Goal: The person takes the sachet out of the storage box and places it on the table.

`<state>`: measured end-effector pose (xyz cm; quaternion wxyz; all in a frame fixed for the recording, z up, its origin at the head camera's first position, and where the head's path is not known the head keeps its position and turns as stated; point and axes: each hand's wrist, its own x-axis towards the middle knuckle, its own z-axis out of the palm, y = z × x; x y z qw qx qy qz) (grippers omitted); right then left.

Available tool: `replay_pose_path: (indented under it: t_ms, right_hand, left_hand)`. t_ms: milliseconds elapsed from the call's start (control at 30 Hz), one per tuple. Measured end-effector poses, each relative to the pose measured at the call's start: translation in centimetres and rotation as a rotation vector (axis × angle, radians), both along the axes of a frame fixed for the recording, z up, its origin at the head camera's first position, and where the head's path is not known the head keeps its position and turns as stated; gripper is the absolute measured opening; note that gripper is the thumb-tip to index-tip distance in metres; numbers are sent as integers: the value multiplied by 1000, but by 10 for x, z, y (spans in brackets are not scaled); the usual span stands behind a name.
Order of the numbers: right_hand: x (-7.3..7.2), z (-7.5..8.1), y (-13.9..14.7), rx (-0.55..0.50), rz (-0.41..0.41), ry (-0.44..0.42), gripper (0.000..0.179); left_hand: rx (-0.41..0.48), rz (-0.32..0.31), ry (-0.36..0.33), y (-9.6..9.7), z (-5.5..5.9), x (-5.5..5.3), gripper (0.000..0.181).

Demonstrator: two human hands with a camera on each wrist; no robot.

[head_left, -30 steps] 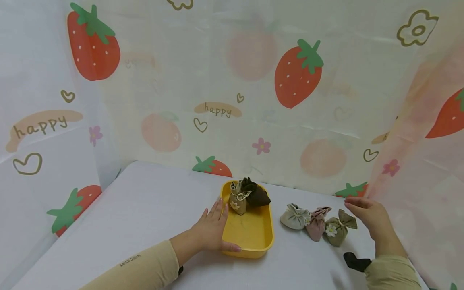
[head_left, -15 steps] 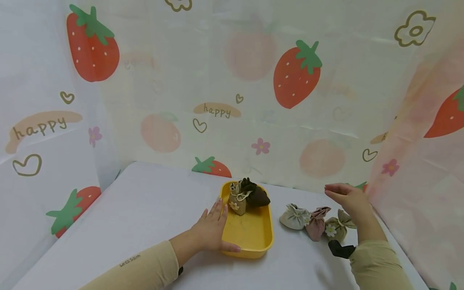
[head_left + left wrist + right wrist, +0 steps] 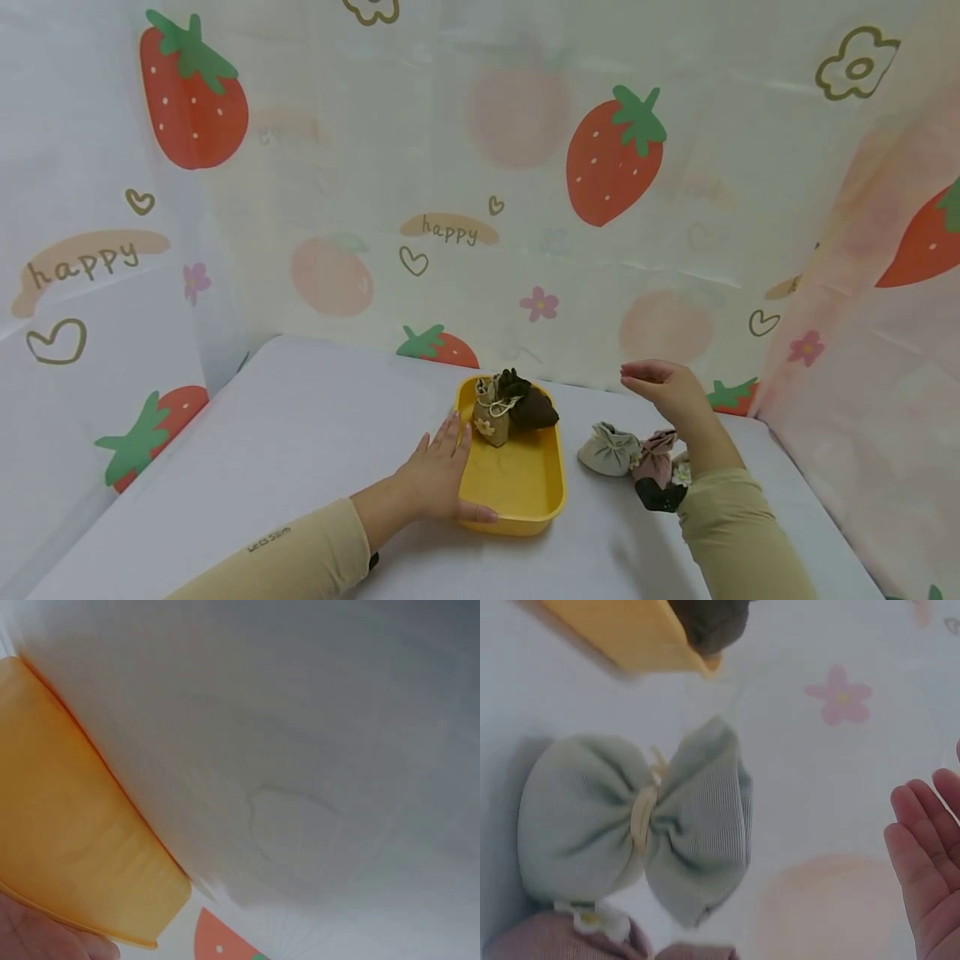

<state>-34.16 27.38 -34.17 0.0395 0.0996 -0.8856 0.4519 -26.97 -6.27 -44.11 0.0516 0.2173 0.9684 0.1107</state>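
My left hand (image 3: 435,479) rests with straight fingers along the left rim of a yellow plastic tray (image 3: 513,496), thumb over the near rim. In the left wrist view, its fingers (image 3: 37,934) lie at the tray's edge. Inside the tray's far end sit a tan drawstring pouch (image 3: 492,427) and a dark brown pouch (image 3: 536,408). My right hand (image 3: 671,398), holding nothing, hovers above the row of pouches right of the tray, fingers extended. That row has a pale grey-green pouch (image 3: 606,452), a dusty pink pouch (image 3: 651,465) and an olive pouch (image 3: 681,473) mostly hidden behind the right forearm.
A white cloth (image 3: 322,400) covers the table. Printed strawberry curtains (image 3: 450,275) stand along the back and both sides. A black wrist-camera piece (image 3: 660,497) under the right wrist overlaps the pink pouch in the head view.
The right hand has moved left, from beyond the olive pouch to above the pink and grey-green ones. The left hand, tray and pouches have stayed put.
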Motion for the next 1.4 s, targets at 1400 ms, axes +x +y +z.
replay_pose_path:
  t_ms: [1400]
  right_hand:
    - [-42,-38,-114,39,90,-122,35]
  left_hand:
    - [22,-5,11,0,1,1,127]
